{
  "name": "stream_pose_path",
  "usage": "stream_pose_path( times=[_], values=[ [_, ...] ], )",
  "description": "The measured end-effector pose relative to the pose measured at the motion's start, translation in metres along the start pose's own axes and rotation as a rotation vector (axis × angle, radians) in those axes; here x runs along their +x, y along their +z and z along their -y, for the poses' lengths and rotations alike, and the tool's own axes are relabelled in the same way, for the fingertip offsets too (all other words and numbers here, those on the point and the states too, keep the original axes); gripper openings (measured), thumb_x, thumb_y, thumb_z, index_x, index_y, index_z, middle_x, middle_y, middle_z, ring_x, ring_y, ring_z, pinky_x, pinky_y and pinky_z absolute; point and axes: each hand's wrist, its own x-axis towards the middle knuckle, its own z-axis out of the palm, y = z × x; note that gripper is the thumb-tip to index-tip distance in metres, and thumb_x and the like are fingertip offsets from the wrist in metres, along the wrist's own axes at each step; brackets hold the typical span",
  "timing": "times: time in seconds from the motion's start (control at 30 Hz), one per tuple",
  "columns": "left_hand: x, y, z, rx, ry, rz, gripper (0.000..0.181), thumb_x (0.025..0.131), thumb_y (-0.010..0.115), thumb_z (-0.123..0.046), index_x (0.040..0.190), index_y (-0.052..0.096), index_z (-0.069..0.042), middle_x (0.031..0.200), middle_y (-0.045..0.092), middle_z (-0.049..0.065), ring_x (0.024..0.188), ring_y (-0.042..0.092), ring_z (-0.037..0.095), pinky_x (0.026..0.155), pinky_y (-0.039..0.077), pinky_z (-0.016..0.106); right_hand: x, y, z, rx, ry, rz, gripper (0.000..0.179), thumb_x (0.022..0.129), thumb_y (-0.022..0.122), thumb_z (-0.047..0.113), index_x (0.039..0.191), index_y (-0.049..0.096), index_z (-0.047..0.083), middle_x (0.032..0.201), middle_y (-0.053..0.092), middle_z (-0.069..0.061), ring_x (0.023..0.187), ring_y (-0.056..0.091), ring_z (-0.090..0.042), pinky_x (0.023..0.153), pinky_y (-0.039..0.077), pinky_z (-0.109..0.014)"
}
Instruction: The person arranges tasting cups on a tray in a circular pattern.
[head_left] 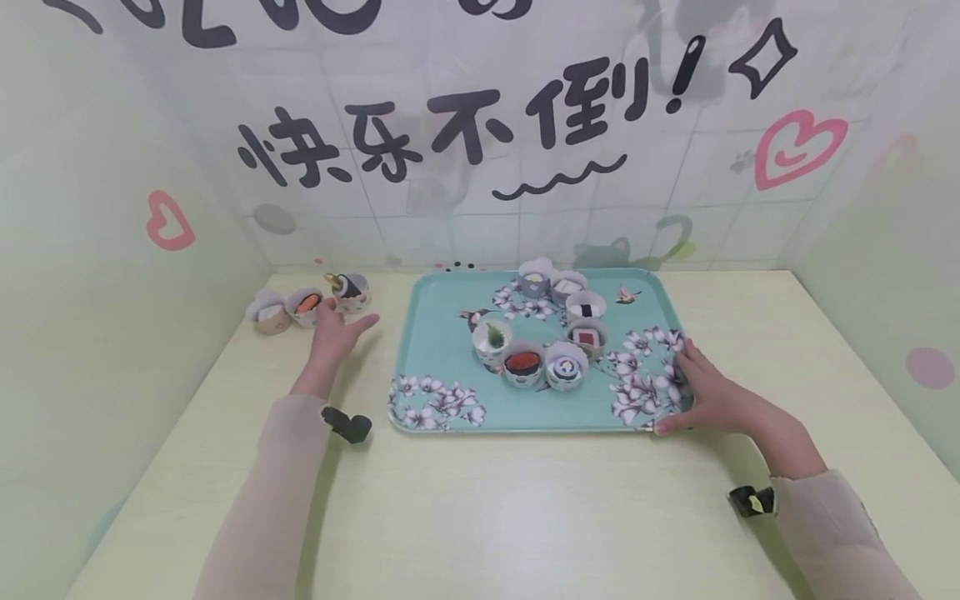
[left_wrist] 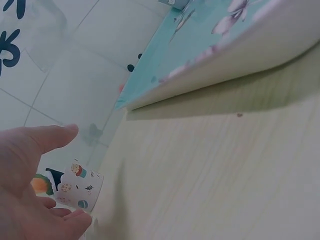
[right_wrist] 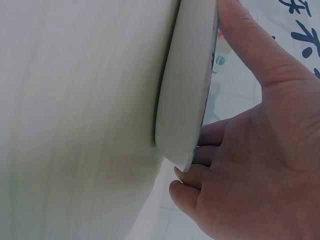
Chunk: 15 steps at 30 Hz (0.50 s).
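Observation:
My left hand (head_left: pixel 335 333) reaches to a group of small paper cups on the left, its thumb held apart from the fingers. Fingertips overlap the edge of a cup with orange-red toy sushi (head_left: pixel 307 305). Beside it stand a cup with a pale piece (head_left: pixel 268 313) and a patterned cup with a dark cone-shaped roll (head_left: pixel 349 292), whose printed side (left_wrist: pixel 80 185) shows behind the hand in the left wrist view. My right hand (head_left: pixel 716 400) rests at the near right corner of the turquoise floral tray (head_left: pixel 450 317), fingers along the side rim and thumb at the front edge.
On the tray several cups of toy sushi form a curve, among them a cup with a green leaf (head_left: pixel 492 340) and one with red roe (head_left: pixel 522 365). A printed curtain (head_left: pixel 465 192) stands behind the pale wooden table (head_left: pixel 510 500), with walls at both sides.

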Motion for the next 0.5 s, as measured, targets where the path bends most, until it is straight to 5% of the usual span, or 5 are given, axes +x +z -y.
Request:
stream_pose_path(
  times=[0.27, 0.5],
  values=[
    [0.013, 0.001, 0.005, 0.044, -0.042, -0.001, 0.107, 0.095, 0.065, -0.036, 0.155, -0.016, 0.001, 0.165, -0.012, 0.027, 0.154, 0.000, 0.042, 0.127, 0.011, 0.052, 0.000, 0.002, 0.002, -0.009, 0.005, -0.002, 0.133, 0.070, 0.088, 0.041, 0.150, 0.000, -0.019, 0.157, -0.016, -0.040, 0.146, -0.009, -0.058, 0.115, 0.012, -0.073],
    [0.023, 0.000, 0.001, 0.041, -0.030, -0.006, 0.107, 0.095, 0.066, -0.035, 0.155, -0.015, 0.002, 0.165, -0.009, 0.026, 0.154, 0.002, 0.041, 0.127, 0.012, 0.051, -0.001, 0.001, 0.002, -0.008, -0.005, -0.009, 0.133, 0.070, 0.089, 0.040, 0.150, 0.000, -0.020, 0.157, -0.016, -0.041, 0.146, -0.009, -0.058, 0.114, 0.012, -0.074]
  ],
)
